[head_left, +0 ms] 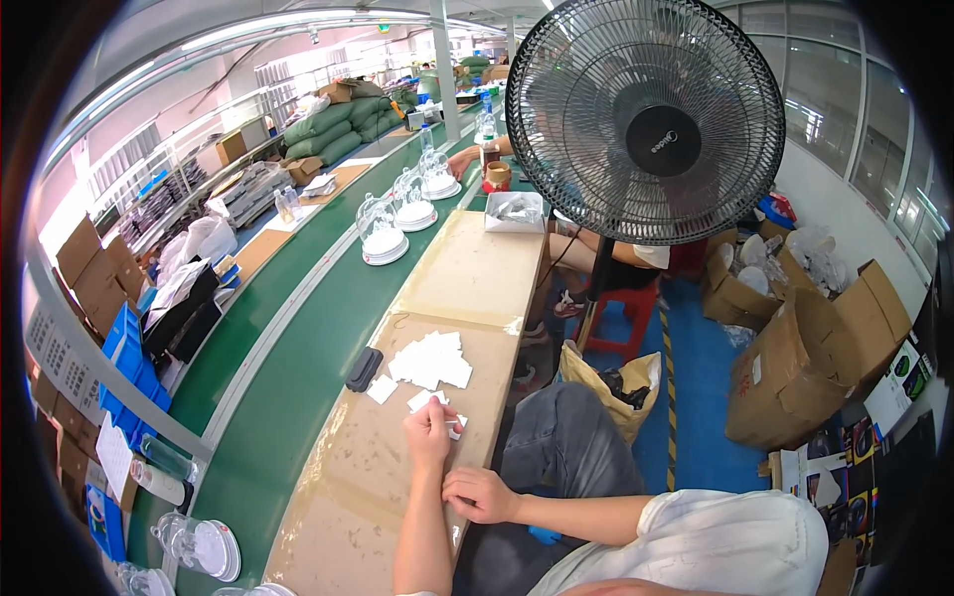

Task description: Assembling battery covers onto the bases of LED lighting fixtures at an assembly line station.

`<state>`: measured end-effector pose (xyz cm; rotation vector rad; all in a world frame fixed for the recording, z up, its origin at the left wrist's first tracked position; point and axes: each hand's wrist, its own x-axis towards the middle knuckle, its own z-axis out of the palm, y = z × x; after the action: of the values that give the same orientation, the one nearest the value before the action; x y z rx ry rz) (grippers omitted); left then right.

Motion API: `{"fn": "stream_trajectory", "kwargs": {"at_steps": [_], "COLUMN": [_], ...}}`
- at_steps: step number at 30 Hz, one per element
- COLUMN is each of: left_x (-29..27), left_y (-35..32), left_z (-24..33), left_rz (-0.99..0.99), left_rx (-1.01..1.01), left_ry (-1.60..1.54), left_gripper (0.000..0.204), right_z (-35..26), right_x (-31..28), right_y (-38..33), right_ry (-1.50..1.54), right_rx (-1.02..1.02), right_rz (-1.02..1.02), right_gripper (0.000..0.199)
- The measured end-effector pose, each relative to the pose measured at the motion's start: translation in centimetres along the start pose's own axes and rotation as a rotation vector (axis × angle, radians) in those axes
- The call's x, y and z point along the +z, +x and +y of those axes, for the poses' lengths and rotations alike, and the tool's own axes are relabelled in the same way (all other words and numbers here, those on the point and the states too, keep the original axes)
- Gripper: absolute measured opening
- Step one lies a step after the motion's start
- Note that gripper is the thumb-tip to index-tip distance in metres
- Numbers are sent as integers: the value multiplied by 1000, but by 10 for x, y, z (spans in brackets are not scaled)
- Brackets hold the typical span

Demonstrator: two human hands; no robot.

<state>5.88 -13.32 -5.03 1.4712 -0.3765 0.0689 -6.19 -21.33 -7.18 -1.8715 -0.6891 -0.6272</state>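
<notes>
My left hand [429,434] is closed above the cardboard-covered bench, its thumb and fingers drawn together. Small white cards [456,425] lie right against its fingers; whether one is pinched in them is hidden. Just beyond it is a loose pile of white square cards [431,360], with a single card [382,388] apart on the left. Beside that lies a dark oblong block [365,369]. My right hand [479,495] rests by the bench edge against my left forearm, fingers curled, with nothing visible in them.
A green conveyor belt [283,397] runs along the left, carrying clear domes on white bases [381,230]. A black fan [646,119] stands at the front right. A co-worker's hand [464,161] reaches to the belt. Open cardboard boxes [795,368] and a yellow bag [636,397] sit on the right.
</notes>
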Motion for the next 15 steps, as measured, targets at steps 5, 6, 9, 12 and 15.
{"fn": "stream_trajectory", "kwargs": {"at_steps": [5, 6, 9, 12, 15], "left_x": [0, 1, 1, 0, 0], "left_y": [-1, -1, -1, -1, 0], "left_z": [1, 1, 2, 1, 3], "left_rz": [1, 1, -4, -5, -22], "left_rx": [-12, -11, -31, -17, 2], "left_ry": [11, 10, -29, -22, -8], "left_gripper": [47, 47, 46, 45, 43], "right_z": [0, 0, 1, 0, -1], "right_x": [0, 0, 1, 0, 0], "right_y": [0, -1, -1, -1, 0], "right_ry": [4, -3, -9, -8, -6], "right_rx": [-4, 1, 4, 6, 2], "right_rz": [7, 2, -4, -7, -3], "right_gripper": [6, 7, 8, 9, 7]}}
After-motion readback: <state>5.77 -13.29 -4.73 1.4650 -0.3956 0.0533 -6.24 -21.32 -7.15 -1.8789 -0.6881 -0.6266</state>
